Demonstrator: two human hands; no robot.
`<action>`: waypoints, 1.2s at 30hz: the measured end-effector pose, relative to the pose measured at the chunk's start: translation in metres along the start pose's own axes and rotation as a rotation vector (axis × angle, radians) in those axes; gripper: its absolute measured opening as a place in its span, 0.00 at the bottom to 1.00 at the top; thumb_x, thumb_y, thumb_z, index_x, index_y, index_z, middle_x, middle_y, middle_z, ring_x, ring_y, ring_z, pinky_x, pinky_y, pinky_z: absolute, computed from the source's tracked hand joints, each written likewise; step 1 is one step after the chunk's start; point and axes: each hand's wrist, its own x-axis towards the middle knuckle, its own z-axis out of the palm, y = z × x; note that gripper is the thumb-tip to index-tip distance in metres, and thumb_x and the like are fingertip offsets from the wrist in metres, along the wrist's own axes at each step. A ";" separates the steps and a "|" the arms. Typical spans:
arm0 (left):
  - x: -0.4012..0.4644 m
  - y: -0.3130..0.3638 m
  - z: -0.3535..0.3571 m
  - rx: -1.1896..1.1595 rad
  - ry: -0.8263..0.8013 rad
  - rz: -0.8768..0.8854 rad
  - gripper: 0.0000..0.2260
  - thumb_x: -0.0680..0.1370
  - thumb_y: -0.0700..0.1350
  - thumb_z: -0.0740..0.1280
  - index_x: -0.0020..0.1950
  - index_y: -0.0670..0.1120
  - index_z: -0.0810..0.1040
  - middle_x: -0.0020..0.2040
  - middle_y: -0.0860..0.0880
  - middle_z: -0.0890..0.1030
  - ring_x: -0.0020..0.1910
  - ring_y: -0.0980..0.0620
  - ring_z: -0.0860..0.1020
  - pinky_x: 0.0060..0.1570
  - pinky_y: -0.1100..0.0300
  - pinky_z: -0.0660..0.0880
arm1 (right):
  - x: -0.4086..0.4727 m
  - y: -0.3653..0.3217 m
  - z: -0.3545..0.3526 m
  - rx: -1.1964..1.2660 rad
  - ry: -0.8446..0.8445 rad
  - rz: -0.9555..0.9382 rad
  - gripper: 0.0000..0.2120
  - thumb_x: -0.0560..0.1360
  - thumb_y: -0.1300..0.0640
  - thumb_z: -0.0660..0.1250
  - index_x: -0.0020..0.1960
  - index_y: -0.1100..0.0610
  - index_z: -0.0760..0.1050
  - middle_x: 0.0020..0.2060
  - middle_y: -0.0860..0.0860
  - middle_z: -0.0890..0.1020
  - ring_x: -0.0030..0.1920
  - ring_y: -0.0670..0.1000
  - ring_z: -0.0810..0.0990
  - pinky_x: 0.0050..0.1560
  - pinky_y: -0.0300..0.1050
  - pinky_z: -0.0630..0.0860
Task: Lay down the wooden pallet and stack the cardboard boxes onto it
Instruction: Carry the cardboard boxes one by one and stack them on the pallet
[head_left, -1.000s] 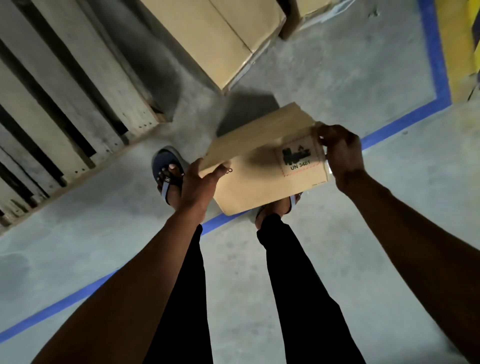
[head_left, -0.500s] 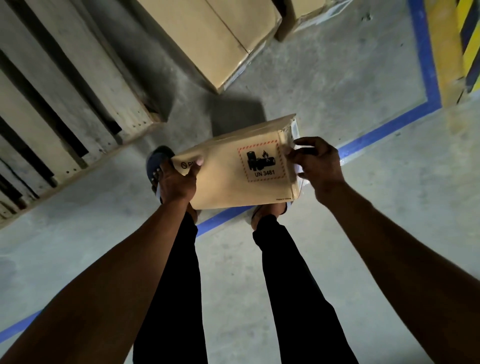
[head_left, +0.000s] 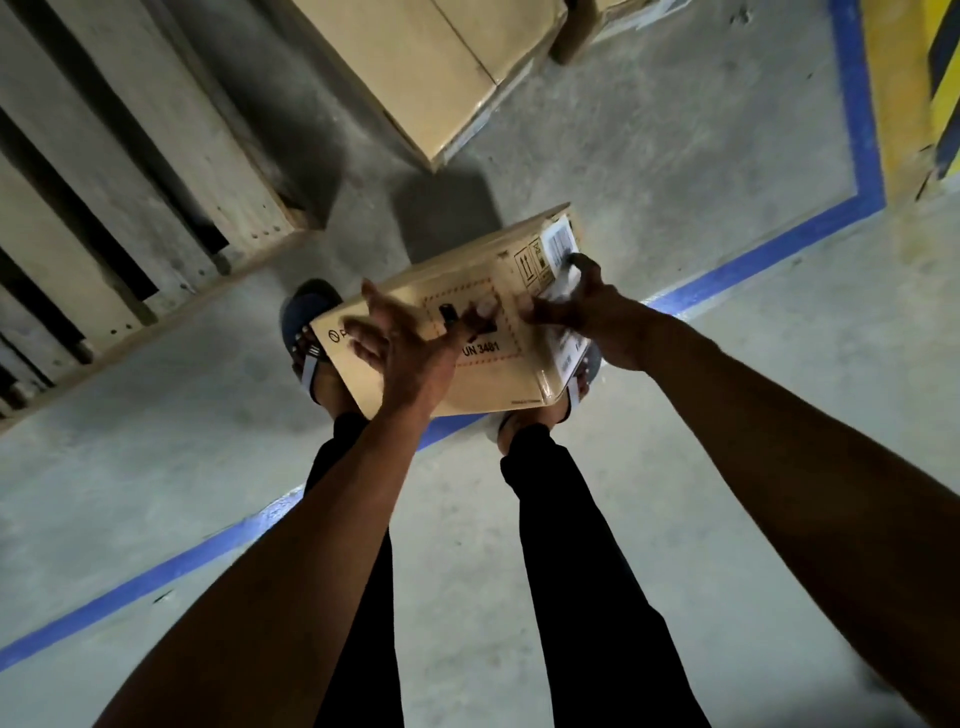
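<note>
Above the person's sandalled feet, the small cardboard box (head_left: 498, 358) with its UN 3481 label (head_left: 470, 332) is lying under both palms, the left hand (head_left: 410, 348) spreading open-fingered across its top face while the right hand (head_left: 587, 306) is grasping its right end, the wooden pallet (head_left: 130, 197) lying well apart.

small box (head_left: 498, 332) held above both feet; wooden pallet (head_left: 130, 171) to the left; large boxes (head_left: 431, 67) ahead on floor (head_left: 675, 171).

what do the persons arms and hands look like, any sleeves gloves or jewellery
Both forearms are bare right up to the frame edge: no sleeves show. The left hand and right hand wear no gloves, and no watch, bracelet or ring can be made out, though the left fingers are motion-blurred. Pale fingernails show on the hands.
</note>
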 end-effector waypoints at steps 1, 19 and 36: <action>0.002 -0.001 -0.006 0.005 -0.010 -0.003 0.69 0.53 0.81 0.72 0.82 0.64 0.35 0.82 0.41 0.28 0.81 0.36 0.30 0.77 0.32 0.39 | -0.002 -0.010 0.001 -0.044 0.045 -0.027 0.65 0.44 0.31 0.86 0.74 0.33 0.56 0.72 0.54 0.67 0.70 0.61 0.72 0.65 0.64 0.77; -0.007 -0.005 -0.018 -0.404 -0.044 -0.074 0.32 0.73 0.68 0.74 0.69 0.51 0.73 0.54 0.52 0.84 0.46 0.54 0.85 0.48 0.51 0.85 | -0.092 -0.015 0.014 -0.161 0.503 -0.250 0.26 0.71 0.43 0.77 0.63 0.51 0.75 0.54 0.55 0.81 0.51 0.53 0.83 0.51 0.49 0.80; 0.059 -0.019 -0.122 -0.063 0.193 0.017 0.23 0.79 0.67 0.67 0.51 0.47 0.82 0.39 0.48 0.84 0.28 0.55 0.81 0.22 0.66 0.72 | -0.023 -0.030 0.013 0.155 0.056 0.085 0.32 0.52 0.47 0.86 0.51 0.53 0.78 0.53 0.58 0.80 0.44 0.53 0.75 0.40 0.44 0.68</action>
